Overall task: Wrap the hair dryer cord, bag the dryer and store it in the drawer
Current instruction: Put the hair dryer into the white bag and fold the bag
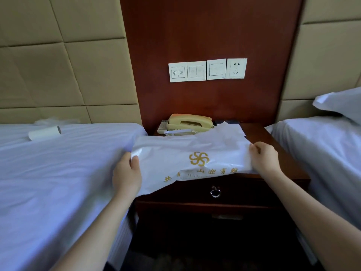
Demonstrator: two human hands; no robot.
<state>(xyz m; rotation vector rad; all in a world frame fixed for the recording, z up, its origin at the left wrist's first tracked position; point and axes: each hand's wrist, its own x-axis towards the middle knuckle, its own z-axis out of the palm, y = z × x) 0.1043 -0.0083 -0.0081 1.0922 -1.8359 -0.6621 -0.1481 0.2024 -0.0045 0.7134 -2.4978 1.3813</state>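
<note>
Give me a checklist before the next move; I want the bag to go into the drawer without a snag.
1. Left hand grip on the bag: ok, thumb pinches its left edge.
2. Right hand grip: ok, fingers curl on the right edge.
3. Dryer and cord inside the bag: cannot tell, neither shows.
4. Drawer open: not ok, it is shut, and no hand is on the ring pull.
5. Bag clear of the phone: cannot tell, its far edge lies close in front of it.
</note>
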